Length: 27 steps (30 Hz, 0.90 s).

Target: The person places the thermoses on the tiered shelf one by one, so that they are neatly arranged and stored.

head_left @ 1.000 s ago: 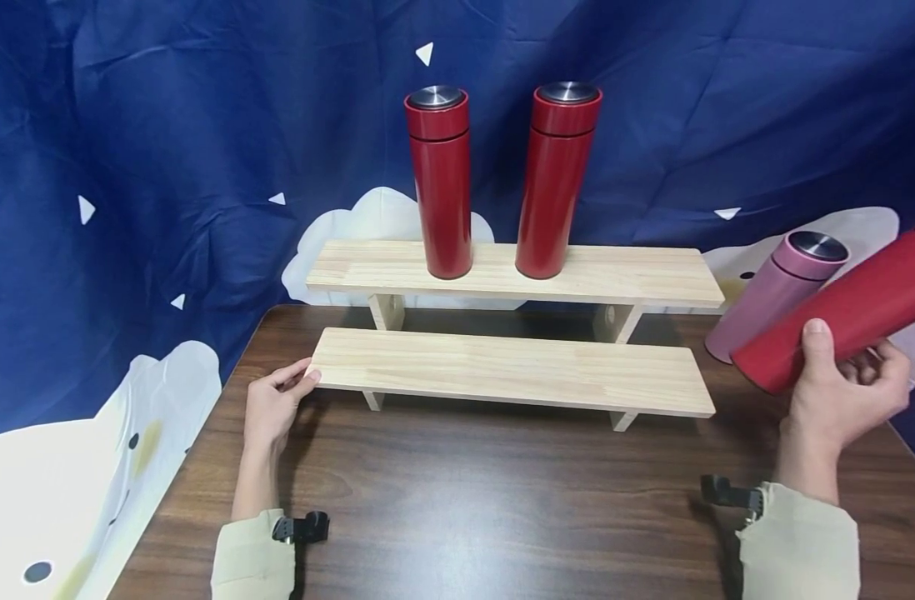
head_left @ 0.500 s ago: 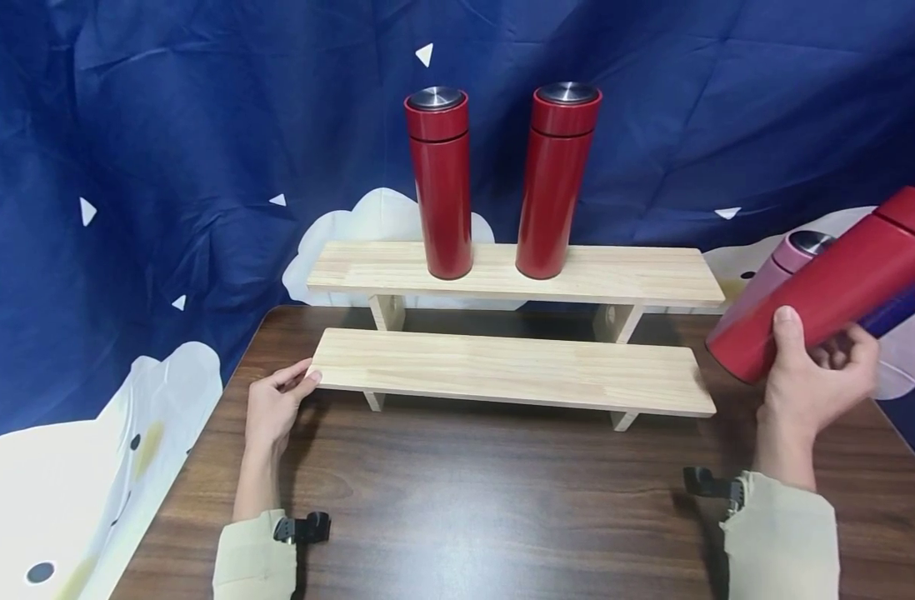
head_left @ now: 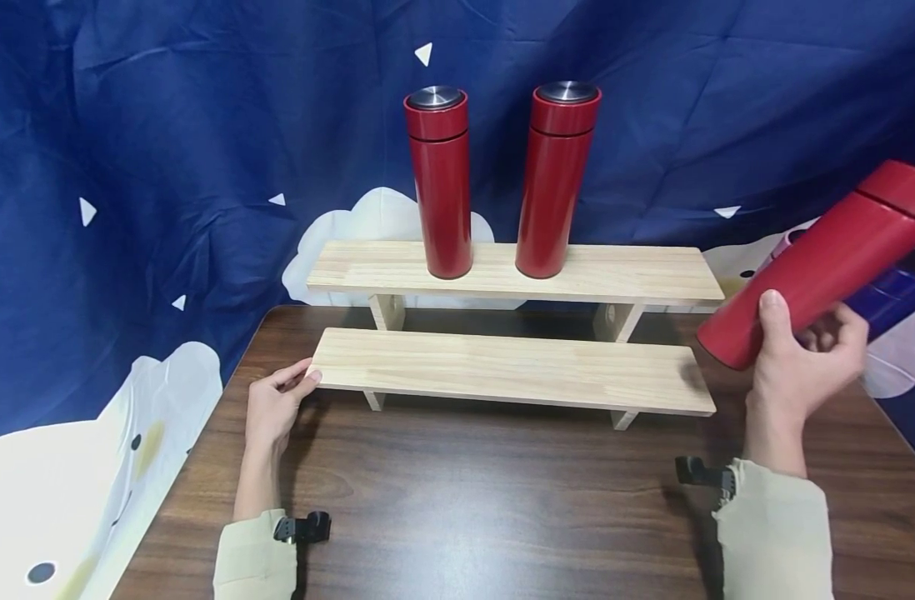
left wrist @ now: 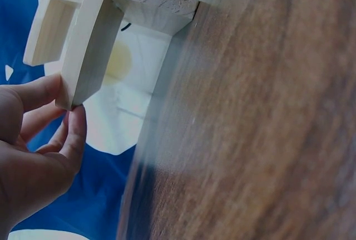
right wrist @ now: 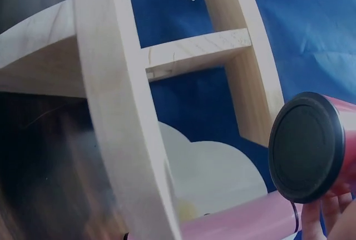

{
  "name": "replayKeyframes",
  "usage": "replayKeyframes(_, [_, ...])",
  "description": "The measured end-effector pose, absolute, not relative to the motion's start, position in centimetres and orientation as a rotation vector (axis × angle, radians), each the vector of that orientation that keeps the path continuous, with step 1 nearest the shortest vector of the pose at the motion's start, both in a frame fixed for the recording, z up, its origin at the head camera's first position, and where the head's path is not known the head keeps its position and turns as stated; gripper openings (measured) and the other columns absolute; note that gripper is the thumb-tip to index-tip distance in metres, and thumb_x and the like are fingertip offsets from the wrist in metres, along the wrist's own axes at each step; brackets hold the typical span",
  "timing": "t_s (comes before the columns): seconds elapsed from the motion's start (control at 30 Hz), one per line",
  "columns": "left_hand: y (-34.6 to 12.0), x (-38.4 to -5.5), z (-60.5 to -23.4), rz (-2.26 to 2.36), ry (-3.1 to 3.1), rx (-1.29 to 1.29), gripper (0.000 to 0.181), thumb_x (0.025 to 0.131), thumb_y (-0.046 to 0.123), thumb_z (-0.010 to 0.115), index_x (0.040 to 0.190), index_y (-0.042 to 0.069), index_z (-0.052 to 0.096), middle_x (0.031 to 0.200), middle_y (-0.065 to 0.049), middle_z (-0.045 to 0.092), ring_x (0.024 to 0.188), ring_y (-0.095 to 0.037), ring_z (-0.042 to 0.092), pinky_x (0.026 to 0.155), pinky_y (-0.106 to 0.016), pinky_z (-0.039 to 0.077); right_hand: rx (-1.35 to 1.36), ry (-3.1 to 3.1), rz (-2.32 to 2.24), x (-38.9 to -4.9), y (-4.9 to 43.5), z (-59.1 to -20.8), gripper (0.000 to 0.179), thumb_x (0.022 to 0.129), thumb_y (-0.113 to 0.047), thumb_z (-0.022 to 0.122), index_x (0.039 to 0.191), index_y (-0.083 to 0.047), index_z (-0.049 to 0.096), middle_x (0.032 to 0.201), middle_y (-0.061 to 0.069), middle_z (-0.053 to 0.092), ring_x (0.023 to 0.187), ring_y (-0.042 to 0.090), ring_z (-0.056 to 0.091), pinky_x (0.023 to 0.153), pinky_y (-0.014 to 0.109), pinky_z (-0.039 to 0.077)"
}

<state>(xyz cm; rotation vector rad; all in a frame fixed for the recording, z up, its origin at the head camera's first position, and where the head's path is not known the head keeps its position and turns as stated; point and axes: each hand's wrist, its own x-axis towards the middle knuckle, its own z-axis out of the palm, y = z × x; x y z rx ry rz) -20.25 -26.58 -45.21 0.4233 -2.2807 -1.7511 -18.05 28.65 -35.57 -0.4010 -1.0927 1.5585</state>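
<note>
My right hand point(head_left: 806, 367) grips a red thermos point(head_left: 825, 258) near its lower end, raised beside the right end of a two-tier wooden shelf. The bottle leans, cap toward the upper right; its round black base point(right wrist: 306, 146) faces the right wrist camera. My left hand point(head_left: 272, 408) pinches the left corner of the lower shelf board point(head_left: 502, 367), as the left wrist view also shows. Two more red thermoses, one on the left point(head_left: 444, 200) and one on the right point(head_left: 553, 200), stand upright on the upper board point(head_left: 645, 271).
Behind the held bottle are a pink thermos point(right wrist: 239, 220), mostly hidden in the head view, and a dark blue one point(head_left: 888, 304), partly covered. The brown wooden table point(head_left: 465, 500) ends at a blue curtain point(head_left: 202, 125) with white shapes.
My right hand has carried the red thermos left and slightly up, toward the shelf's right end. It now covers most of the pink thermos and uncovers the blue one. The left hand stays put.
</note>
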Motion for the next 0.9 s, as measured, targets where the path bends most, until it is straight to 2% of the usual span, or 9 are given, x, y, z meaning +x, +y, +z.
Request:
replayKeyframes(0.23, [-26.7, -20.3, -45.3, -1.748, -2.281, 0.401, 0.036, 0.089, 0.006, 0.079, 0.122, -0.003, 0.071, 0.124, -0.021, 0.067, 0.095, -0.004, 0.062, 0.078, -0.011, 0.048, -0.36, -1.096, 1.566, -18.1, 27.0, -34.0, 0.038, 0.061, -0.001, 0.085, 0.096, -0.005, 0.072, 0.088, 0.008, 0.069, 0.081, 0.014, 0.06, 0.071, 0.024, 0.041])
replayKeyframes(0.63, [-26.8, -20.4, -45.4, -1.749, -2.275, 0.384, 0.035, 0.089, 0.006, 0.078, 0.122, -0.004, 0.071, 0.124, -0.021, 0.068, 0.096, -0.004, 0.062, 0.079, -0.012, 0.048, -0.274, -1.105, 1.612, -20.1, 26.2, -33.1, 0.04, 0.06, -0.003, 0.084, 0.098, -0.005, 0.072, 0.091, 0.01, 0.07, 0.082, 0.016, 0.063, 0.07, 0.024, 0.045])
replayKeyframes(0.9, [-26.7, -20.4, -45.3, -1.748, -2.279, 0.407, 0.035, 0.089, 0.006, 0.078, 0.123, -0.003, 0.071, 0.124, -0.02, 0.068, 0.098, -0.007, 0.061, 0.08, -0.012, 0.048, -0.191, -1.112, 1.645, -21.4, 25.0, -32.5, 0.045, 0.06, -0.001, 0.084, 0.103, -0.003, 0.071, 0.097, 0.013, 0.069, 0.088, 0.02, 0.063, 0.076, 0.026, 0.049])
